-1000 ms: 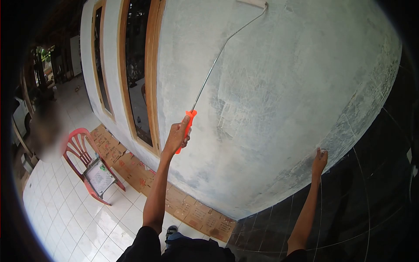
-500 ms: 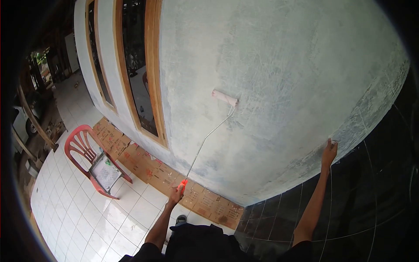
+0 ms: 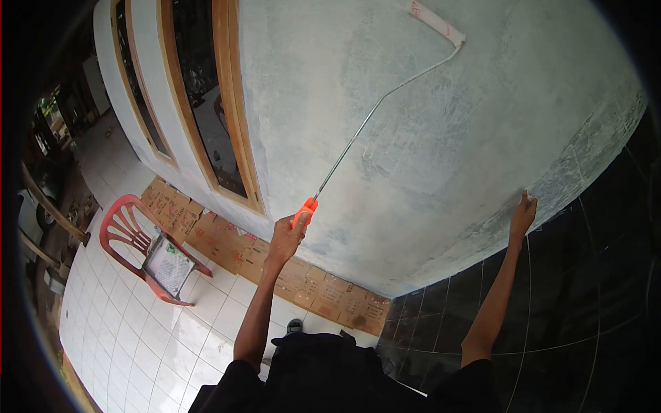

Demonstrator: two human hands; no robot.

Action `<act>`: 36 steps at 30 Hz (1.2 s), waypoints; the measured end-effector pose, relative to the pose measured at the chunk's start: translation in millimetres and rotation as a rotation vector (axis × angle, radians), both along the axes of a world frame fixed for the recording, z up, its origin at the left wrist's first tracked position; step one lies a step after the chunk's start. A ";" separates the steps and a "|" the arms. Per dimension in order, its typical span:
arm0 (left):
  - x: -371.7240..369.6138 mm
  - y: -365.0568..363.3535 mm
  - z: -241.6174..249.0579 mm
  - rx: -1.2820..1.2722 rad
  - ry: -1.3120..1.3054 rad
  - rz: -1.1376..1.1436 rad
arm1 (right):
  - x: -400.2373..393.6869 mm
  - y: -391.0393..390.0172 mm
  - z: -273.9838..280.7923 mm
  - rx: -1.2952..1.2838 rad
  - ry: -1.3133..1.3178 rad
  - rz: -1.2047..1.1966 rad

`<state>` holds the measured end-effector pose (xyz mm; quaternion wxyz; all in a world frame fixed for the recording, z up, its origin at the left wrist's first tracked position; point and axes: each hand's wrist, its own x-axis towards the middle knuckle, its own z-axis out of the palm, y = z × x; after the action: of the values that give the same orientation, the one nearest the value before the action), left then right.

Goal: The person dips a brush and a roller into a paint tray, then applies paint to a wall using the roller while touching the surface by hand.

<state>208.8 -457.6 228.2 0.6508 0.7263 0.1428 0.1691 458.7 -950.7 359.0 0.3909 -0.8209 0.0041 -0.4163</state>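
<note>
My left hand (image 3: 284,239) is closed round the orange handle of a paint roller (image 3: 438,25). The roller's long bent metal rod slants up to the right, and its pale sleeve lies against the grey-white patchy wall (image 3: 330,89), high in view. Over on the right, my right hand (image 3: 525,212) is by the wall's lower edge, its fingers drawn together at the surface. Whether anything small is between them is too hard to see.
A red plastic chair (image 3: 122,219) bears a paint tray (image 3: 169,267) on its seat. Flattened cardboard (image 3: 310,289) lines the wall's foot over white floor tiles (image 3: 200,327). Dark tiles (image 3: 441,323) spread to the right. Wood-framed windows (image 3: 231,103) stand at left.
The roller has travelled up the wall and to the right, with my left hand rising and reaching farther forward. My right hand has shifted slightly upward along the wall's edge.
</note>
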 end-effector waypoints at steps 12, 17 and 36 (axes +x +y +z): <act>-95.9 -38.2 -234.3 -0.230 0.272 -0.138 | -118.7 122.8 -157.6 0.586 0.259 0.438; -168.9 -37.3 -297.1 -0.008 0.414 -0.024 | -191.7 185.0 -243.4 0.531 0.561 0.505; 1.0 -113.9 -42.4 -0.519 0.045 -0.342 | -245.2 275.6 -174.8 0.667 0.752 0.862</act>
<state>209.8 -571.6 185.8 0.8301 0.5529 0.0714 -0.0009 213.5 -675.1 184.2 0.7276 -0.6734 -0.0601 0.1160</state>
